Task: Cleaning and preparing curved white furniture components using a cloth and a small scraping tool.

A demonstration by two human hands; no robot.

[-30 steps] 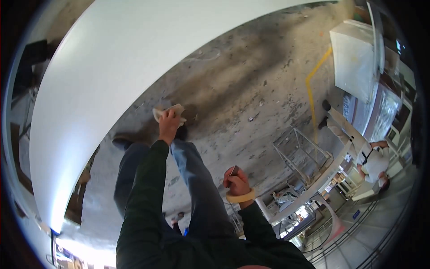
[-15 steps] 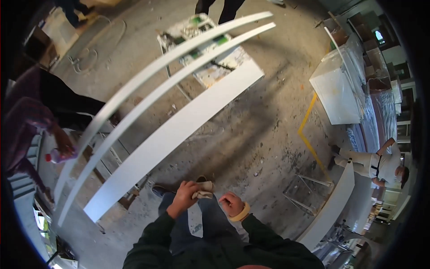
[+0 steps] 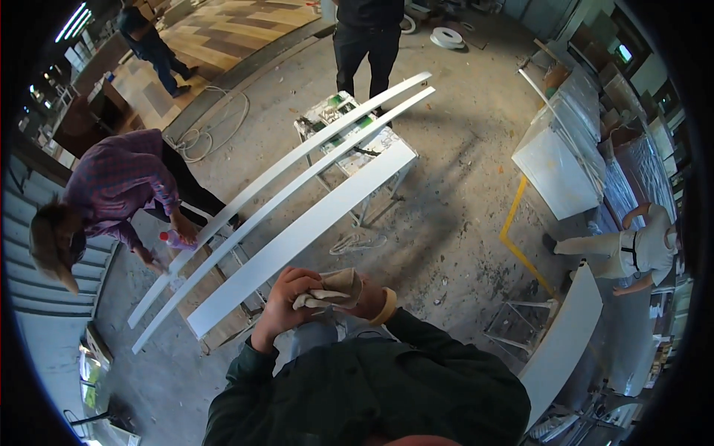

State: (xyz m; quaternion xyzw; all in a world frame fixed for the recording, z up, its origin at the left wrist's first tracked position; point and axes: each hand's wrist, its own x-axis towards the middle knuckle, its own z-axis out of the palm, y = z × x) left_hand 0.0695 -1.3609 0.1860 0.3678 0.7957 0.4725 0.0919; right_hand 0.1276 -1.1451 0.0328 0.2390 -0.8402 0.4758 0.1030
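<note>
A folded beige cloth (image 3: 335,288) is gripped in my left hand (image 3: 281,303), its fingers curled around the near side. My right hand (image 3: 370,302), with a pale yellow band (image 3: 387,306) at its wrist, is against the cloth's other side; its fingers are hidden behind it. Just beyond my hands, a wide white board (image 3: 305,239) slants from near left to far right. Two narrow white strips, a nearer one (image 3: 286,187) and a farther one (image 3: 277,172), lie roughly parallel to it. Neither hand touches the board or strips.
A paint-spattered stand (image 3: 387,141) supports the far ends. At left a co-worker (image 3: 119,175) bends over the strips with a red-capped bottle (image 3: 177,239). Another person (image 3: 368,44) stands beyond the stand. Wrapped panels (image 3: 554,160) and another white board (image 3: 565,334) are at right.
My hands have come together at the cloth; before, the right was apart from it. The view has tilted up, showing more of the far floor and the co-worker at left.
</note>
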